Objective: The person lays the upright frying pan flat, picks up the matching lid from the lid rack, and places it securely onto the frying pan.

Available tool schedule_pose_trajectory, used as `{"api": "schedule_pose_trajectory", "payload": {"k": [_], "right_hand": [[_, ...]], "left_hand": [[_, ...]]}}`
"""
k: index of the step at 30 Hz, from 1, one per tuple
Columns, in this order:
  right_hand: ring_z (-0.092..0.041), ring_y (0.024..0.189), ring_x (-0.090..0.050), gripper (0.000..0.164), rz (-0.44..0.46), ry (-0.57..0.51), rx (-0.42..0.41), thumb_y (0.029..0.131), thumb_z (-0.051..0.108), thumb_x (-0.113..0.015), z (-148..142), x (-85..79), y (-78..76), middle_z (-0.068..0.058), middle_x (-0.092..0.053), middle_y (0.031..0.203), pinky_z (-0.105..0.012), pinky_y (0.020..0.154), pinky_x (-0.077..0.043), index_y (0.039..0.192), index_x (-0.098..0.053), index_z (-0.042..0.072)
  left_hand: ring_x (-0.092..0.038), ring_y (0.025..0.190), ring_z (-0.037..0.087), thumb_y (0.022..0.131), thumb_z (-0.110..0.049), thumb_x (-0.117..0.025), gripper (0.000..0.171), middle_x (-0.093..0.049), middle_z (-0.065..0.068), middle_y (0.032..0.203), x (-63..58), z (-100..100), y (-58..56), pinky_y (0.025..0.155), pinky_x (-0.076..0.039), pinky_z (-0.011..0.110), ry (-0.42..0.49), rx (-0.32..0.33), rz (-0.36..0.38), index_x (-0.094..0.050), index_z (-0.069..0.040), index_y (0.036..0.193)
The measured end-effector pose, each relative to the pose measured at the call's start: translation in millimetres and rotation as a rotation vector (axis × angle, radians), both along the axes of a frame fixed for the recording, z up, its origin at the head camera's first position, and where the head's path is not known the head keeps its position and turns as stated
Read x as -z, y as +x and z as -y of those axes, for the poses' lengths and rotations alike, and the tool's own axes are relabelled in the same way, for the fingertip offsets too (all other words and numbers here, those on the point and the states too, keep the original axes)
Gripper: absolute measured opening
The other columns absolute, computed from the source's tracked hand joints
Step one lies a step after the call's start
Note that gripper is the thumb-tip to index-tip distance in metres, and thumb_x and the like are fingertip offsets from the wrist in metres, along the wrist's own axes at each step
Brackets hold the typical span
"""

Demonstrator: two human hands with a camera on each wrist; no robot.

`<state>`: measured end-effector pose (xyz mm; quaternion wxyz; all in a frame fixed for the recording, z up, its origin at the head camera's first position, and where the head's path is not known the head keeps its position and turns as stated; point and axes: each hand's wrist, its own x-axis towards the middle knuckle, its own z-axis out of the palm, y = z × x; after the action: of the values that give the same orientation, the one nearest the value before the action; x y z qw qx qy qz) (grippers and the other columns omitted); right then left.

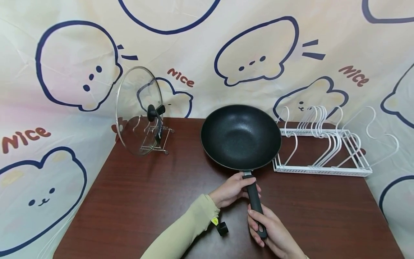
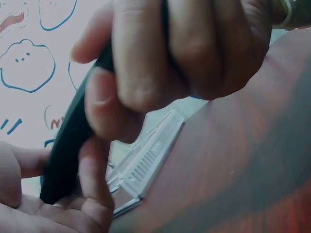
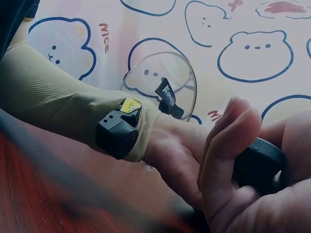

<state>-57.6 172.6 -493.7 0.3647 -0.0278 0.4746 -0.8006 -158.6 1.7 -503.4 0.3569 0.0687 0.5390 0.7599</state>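
Now left hand [image 1: 231,189] and right hand [image 1: 271,227] grasp the pan [image 1: 240,136] by its handle [image 1: 253,198].
Its long axis points down the frame, slightly rightward.

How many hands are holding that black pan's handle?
2: the left hand grips the handle close to the pan; the right hand holds it near its free end.

Brown table [image 1: 129,201], apparently wooden, wire stand [image 1: 166,139], white slatted rack [image 1: 323,170]
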Motion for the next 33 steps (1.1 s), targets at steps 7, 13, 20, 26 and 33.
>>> {"api": "schedule_pose_trajectory", "payload": {"k": [7,13,20,26,33], "right_hand": [[-0.007,0.052,-0.052,0.015,0.004,0.016,0.014,0.112,0.025,-0.045,1.4,0.1,1.0,0.005,-0.049,0.074,-0.019,0.043,-0.041,0.112,-0.041,0.01],[-0.007,0.052,-0.052,0.016,-0.01,0.024,0.023,0.111,0.025,-0.047,1.9,0.5,1.4,0.005,-0.049,0.074,-0.019,0.043,-0.042,0.112,-0.042,0.01],[-0.007,0.052,-0.052,0.011,-0.058,0.004,0.026,0.112,0.021,-0.043,-2.2,1.6,3.7,0.005,-0.05,0.074,-0.02,0.043,-0.041,0.109,-0.045,0.01],[-0.007,0.051,-0.052,0.011,-0.086,-0.004,0.028,0.113,0.019,-0.042,-2.2,3.2,4.7,0.005,-0.049,0.073,-0.024,0.042,-0.035,0.107,-0.046,0.01],[-0.007,0.052,-0.052,0.011,-0.069,0.014,0.025,0.112,0.02,-0.043,-1.4,2.5,3.8,0.005,-0.049,0.073,-0.02,0.044,-0.042,0.109,-0.045,0.01]], "left_hand": [[-0.073,0.083,0.018,0.106,-0.019,-0.059,0.026,-0.074,0.015,0.103,-10.6,14.6,-3.2,0.082,-0.064,0.037,-0.177,0.018,-0.079,-0.057,0.001,0.123],[-0.074,0.084,0.038,0.105,-0.022,-0.061,0.021,-0.071,0.023,0.103,-27.4,41.0,-1.9,0.074,-0.064,0.041,-0.446,0.116,-0.31,-0.058,-0.004,0.116],[-0.068,0.08,0.013,0.106,-0.027,-0.06,0.018,-0.075,0.005,0.1,-68.9,69.8,-2.1,0.07,-0.052,0.023,-0.744,0.199,-0.854,-0.063,-0.012,0.116],[-0.064,0.077,0.003,0.104,-0.028,-0.064,0.017,-0.074,-0.006,0.097,-105.9,87.6,-14.2,0.067,-0.053,0.024,-0.961,0.026,-1.186,-0.066,-0.015,0.116],[-0.065,0.074,0.014,0.102,-0.029,-0.067,0.03,-0.075,-0.003,0.096,-142.7,112.9,-41.6,0.063,-0.051,0.033,-1.177,-0.18,-1.353,-0.061,-0.013,0.126]]}}
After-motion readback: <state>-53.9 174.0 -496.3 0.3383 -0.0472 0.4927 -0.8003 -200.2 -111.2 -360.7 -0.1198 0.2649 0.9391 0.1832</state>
